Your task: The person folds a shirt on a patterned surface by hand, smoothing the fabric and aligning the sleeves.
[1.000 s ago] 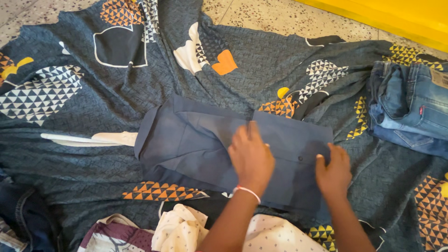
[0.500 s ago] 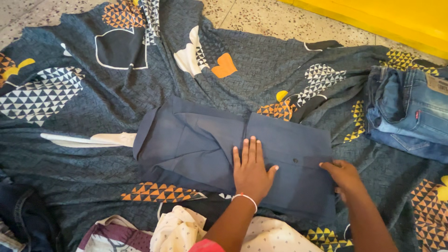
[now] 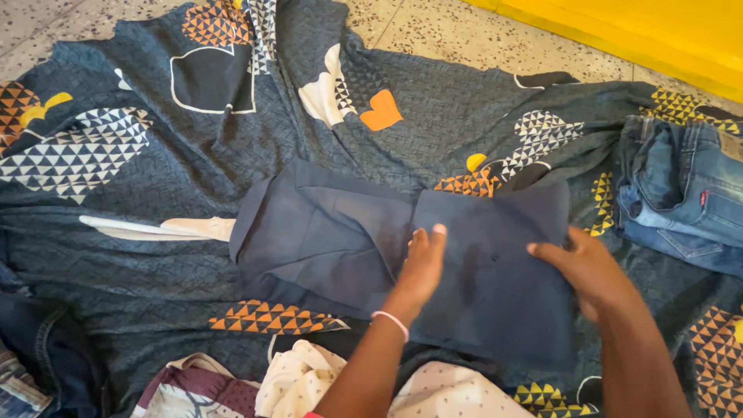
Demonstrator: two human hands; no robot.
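Note:
A dark grey-blue folded garment lies on a patterned dark bedsheet spread over the floor. My left hand stands edge-on along the garment's middle crease, fingers together, pressing down. My right hand grips the garment's right half, which is raised off the sheet and tilts over toward the left hand. A small button shows on that raised flap. A pink band is on my left wrist.
Folded blue jeans are stacked at the right. A cream and maroon printed cloth lies at the bottom, more denim at the bottom left. A yellow wall base runs along the top right above speckled floor.
My left hand turned from lying flat onto its edge at the crease. My right hand took hold of the garment's right side and lifted it up and leftward.

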